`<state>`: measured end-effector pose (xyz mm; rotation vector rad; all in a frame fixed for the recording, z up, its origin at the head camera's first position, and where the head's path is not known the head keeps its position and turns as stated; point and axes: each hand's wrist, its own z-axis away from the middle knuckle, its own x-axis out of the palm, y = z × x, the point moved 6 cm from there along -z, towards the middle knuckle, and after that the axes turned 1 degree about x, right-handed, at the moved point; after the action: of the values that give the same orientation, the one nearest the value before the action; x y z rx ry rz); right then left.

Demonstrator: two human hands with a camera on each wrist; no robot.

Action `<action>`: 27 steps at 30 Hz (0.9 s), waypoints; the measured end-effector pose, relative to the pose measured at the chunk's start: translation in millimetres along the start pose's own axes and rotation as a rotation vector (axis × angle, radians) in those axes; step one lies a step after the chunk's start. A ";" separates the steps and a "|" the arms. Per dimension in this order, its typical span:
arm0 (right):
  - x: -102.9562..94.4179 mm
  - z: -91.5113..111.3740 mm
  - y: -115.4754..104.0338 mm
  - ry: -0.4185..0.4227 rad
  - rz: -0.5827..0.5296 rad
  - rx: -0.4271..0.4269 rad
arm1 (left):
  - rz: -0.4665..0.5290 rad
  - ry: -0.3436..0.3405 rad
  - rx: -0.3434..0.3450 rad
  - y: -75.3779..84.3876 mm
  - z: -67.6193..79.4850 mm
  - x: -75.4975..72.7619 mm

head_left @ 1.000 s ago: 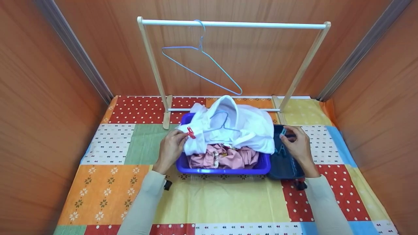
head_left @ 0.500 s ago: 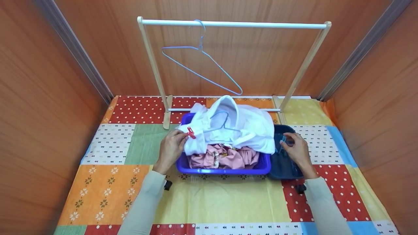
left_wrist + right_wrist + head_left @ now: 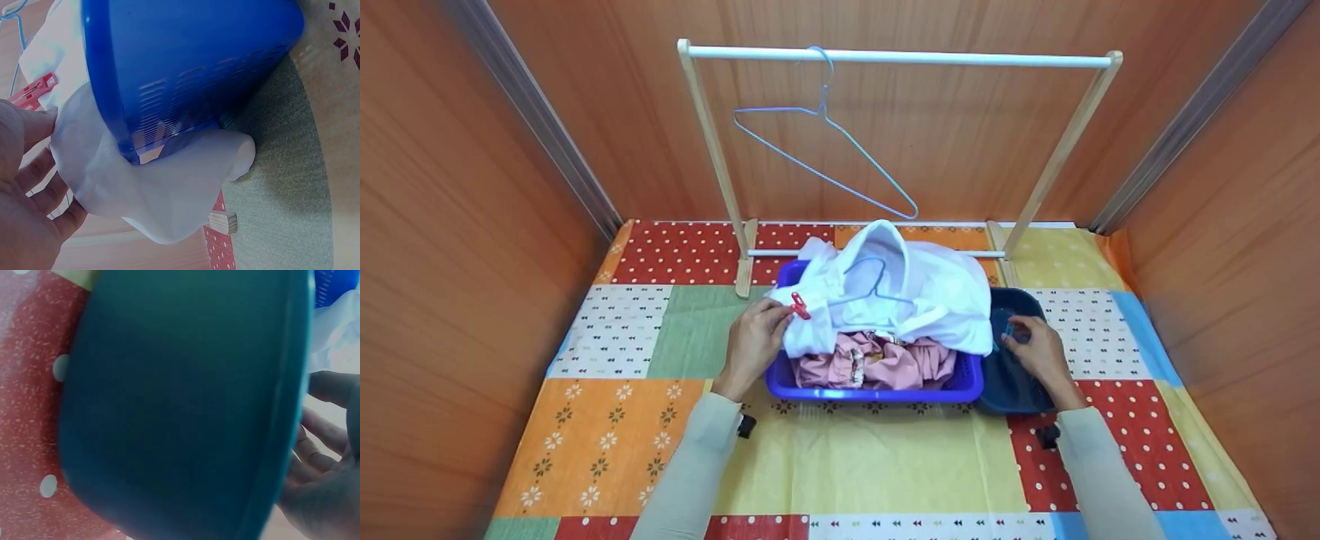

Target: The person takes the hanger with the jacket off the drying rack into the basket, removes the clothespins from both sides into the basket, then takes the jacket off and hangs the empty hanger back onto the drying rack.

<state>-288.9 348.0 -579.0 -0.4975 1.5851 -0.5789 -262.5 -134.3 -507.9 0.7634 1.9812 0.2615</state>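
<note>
My left hand [image 3: 753, 339] pinches a red clothespin [image 3: 799, 306] at the left side of a white hooded garment [image 3: 945, 292]. In the left wrist view the clothespin [image 3: 35, 91] shows past the thumb, and the fingers lie against the white cloth [image 3: 163, 185]. Over at the right, my right hand [image 3: 1041, 352] reaches into a dark blue tray [image 3: 1009, 394], with a small blue clothespin [image 3: 1009, 328] between thumb and fingertips. The tray's wall [image 3: 180, 405] hides those fingertips in the right wrist view. A blue hanger [image 3: 874, 289] sits inside the garment's neck.
The garment lies over a purple basket [image 3: 877, 394] that also holds pink cloth [image 3: 896, 364]. Behind stands a wooden rack with a white bar [image 3: 960, 57], and an empty blue hanger [image 3: 840, 180] hangs from it. Wood-look panels [image 3: 465, 300] enclose the table's back and sides.
My right hand has moved down and slightly toward me, lowering the blue clothespin into the tray. The left hand keeps its pinch on the red clothespin in the same place.
</note>
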 end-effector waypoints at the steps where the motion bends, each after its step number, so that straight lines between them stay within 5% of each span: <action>1: 0.0 0.0 1.0 -0.004 -0.002 0.009 | 0.001 0.002 0.001 0.1 0.0 0.0; 11: -14.8 1.5 -8.9 0.035 -0.048 0.004 | 0.008 0.003 0.006 -0.6 0.1 0.9; 27: -50.2 21.0 -93.8 0.200 -0.101 -0.257 | 0.017 0.006 0.012 0.1 0.6 -0.7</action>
<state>-265.3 305.1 -482.3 -0.7337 1.8445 -0.5155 -261.7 -134.7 -507.7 0.7883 1.9843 0.2620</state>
